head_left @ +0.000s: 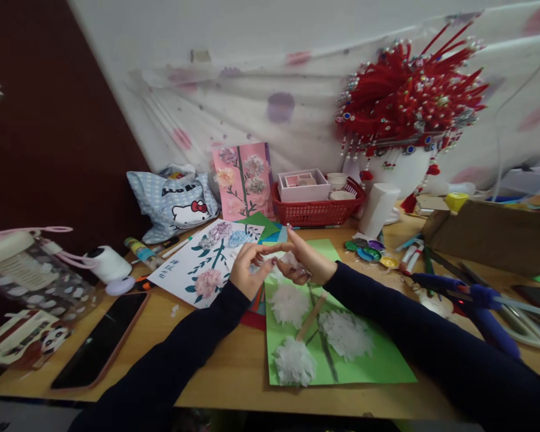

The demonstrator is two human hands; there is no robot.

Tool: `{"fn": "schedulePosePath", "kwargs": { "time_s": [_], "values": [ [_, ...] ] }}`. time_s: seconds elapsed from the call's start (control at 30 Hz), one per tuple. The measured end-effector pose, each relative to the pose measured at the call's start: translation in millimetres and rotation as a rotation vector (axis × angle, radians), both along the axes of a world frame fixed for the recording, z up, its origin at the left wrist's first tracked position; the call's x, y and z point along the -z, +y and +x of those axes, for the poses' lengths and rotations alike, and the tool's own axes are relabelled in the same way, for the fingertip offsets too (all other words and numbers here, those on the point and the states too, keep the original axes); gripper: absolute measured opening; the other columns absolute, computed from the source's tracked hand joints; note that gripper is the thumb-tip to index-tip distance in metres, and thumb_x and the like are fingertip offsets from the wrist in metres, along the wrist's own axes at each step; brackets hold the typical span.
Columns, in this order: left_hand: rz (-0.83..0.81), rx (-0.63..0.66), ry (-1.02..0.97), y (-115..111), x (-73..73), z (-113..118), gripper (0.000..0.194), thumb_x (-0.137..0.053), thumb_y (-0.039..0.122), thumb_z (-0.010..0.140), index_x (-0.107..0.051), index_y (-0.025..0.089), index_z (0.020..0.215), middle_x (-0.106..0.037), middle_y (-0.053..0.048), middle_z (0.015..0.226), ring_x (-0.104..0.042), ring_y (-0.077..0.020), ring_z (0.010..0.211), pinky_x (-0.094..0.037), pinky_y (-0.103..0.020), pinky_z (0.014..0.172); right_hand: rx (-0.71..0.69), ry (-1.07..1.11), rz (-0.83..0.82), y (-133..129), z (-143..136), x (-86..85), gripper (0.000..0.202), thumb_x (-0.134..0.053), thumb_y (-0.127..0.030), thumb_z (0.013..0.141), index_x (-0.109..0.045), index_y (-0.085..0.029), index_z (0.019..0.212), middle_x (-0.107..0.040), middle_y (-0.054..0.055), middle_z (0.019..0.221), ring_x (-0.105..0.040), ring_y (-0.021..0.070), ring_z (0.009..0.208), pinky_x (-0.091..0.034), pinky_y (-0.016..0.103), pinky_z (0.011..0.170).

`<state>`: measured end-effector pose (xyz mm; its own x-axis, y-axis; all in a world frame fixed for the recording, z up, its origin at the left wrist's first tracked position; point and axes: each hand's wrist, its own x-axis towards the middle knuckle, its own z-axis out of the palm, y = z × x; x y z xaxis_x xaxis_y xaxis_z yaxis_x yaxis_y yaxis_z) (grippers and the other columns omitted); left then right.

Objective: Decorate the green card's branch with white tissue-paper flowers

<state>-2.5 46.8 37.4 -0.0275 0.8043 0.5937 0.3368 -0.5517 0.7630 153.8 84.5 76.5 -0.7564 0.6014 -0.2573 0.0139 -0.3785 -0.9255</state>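
My left hand [247, 273] and my right hand [310, 258] meet above the top of a green sheet of paper [387, 369]. Between their fingertips is a crumpled white tissue piece [290, 259], partly hidden by the fingers. Both hands are closed, the left one in a pinch. Fluffy white tissue flowers lie on the sheet: one at upper left [289, 305], one at right [347, 334] and one at lower left [294, 362]. Dark stems [326, 351] are painted between them, and a flat wooden stick [311, 318] lies across the middle.
Left are a phone [101, 342], a clear bottle [49, 276] and a white flower picture [184, 270]. Behind stand a pink flower card [243, 180] and a red basket [317, 211]. Right are paint dishes [368, 254], a blue glue gun [481, 312], a cardboard box [490, 237] and a red headdress [414, 102].
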Motion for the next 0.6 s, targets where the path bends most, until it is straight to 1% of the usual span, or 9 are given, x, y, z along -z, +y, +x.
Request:
{"fn": "schedulePosePath", "kwargs": {
  "time_s": [0.07,0.13,0.2,0.27,0.33,0.4,0.47,0.53,0.6],
  "values": [
    [0.042,0.037,0.091,-5,-1.9,4,0.016,-0.063,0.021,0.072,-0.067,0.018,0.087,-0.057,-0.007,0.089,-0.054,-0.0185,0.085,-0.044,-0.027,0.074,-0.035,-0.027,-0.019,-5,-4,-0.1,0.059,-0.014,-0.072,0.081,-0.045,-0.022,0.088,-0.033,-0.009,0.046,-0.011,0.0035,0.031,-0.007,0.013,0.031],
    [0.063,0.027,0.119,-6,-1.9,6,0.009,-0.062,0.018,0.071,-0.066,0.018,0.079,-0.057,-0.007,0.088,-0.054,-0.0197,0.088,-0.042,-0.029,0.079,-0.05,-0.056,-0.031,-9,-7,0.0,0.056,-0.016,-0.072,0.081,-0.042,-0.022,0.08,-0.033,-0.01,0.046,-0.011,0.003,0.031,-0.008,0.012,0.031],
    [0.067,0.012,0.088,-5,-1.1,6,0.004,-0.059,0.017,0.072,-0.063,0.016,0.07,-0.057,-0.006,0.084,-0.054,-0.0183,0.083,-0.042,-0.029,0.075,-0.052,-0.095,-0.006,-10,-9,0.3,0.053,-0.021,-0.071,0.081,-0.038,-0.022,0.073,-0.033,-0.01,0.044,-0.011,0.0027,0.031,-0.008,0.012,0.03],
    [0.042,0.011,0.002,-3,-0.5,4,0.007,-0.059,0.019,0.072,-0.059,0.015,0.066,-0.056,-0.004,0.077,-0.053,-0.0157,0.073,-0.041,-0.027,0.066,-0.023,-0.143,0.077,-9,-9,1.0,0.049,-0.032,-0.067,0.081,-0.035,-0.02,0.064,-0.03,-0.01,0.042,-0.012,0.0021,0.031,-0.008,0.012,0.029],
    [-0.018,0.009,-0.126,0,-1.0,3,0.012,-0.063,0.023,0.069,-0.057,0.015,0.063,-0.053,-0.002,0.07,-0.049,-0.0127,0.064,-0.04,-0.024,0.059,0.022,-0.168,0.17,-7,-9,2.5,0.049,-0.041,-0.061,0.08,-0.031,-0.02,0.056,-0.024,-0.011,0.038,-0.011,0.0013,0.03,-0.008,0.013,0.028],
    [-0.117,0.009,-0.271,3,-2.1,1,0.02,-0.068,0.03,0.065,-0.056,0.014,0.061,-0.05,0.001,0.064,-0.045,-0.0097,0.056,-0.036,-0.022,0.053,0.036,-0.147,0.194,-5,-8,4.6,0.051,-0.04,-0.061,0.08,-0.028,-0.02,0.052,-0.019,-0.011,0.036,-0.009,0.0009,0.03,-0.006,0.014,0.029],
    [-0.239,0.028,-0.395,7,-2.4,-1,0.029,-0.073,0.036,0.058,-0.054,0.014,0.058,-0.048,0.003,0.056,-0.042,-0.0072,0.05,-0.032,-0.02,0.049,0.081,-0.1,0.216,-4,-7,6.6,0.047,-0.047,-0.059,0.076,-0.032,-0.02,0.055,-0.022,-0.012,0.038,-0.011,0.0009,0.03,-0.006,0.014,0.028],
    [-0.343,0.073,-0.466,10,-0.5,-2,0.035,-0.077,0.039,0.052,-0.054,0.014,0.057,-0.046,0.005,0.048,-0.04,-0.0058,0.045,-0.03,-0.019,0.046,0.154,-0.042,0.258,-4,-7,8.0,0.039,-0.06,-0.053,0.069,-0.039,-0.02,0.067,-0.029,-0.013,0.042,-0.014,0.0013,0.031,-0.008,0.013,0.028],
    [-0.406,0.121,-0.52,13,3.4,-3,0.038,-0.079,0.041,0.048,-0.055,0.013,0.057,-0.046,0.006,0.044,-0.04,-0.0051,0.042,-0.03,-0.019,0.045,0.177,-0.001,0.289,-4,-7,8.9,0.04,-0.067,-0.048,0.063,-0.042,-0.021,0.076,-0.03,-0.014,0.042,-0.015,0.0015,0.032,-0.009,0.013,0.029]
  ]
}}
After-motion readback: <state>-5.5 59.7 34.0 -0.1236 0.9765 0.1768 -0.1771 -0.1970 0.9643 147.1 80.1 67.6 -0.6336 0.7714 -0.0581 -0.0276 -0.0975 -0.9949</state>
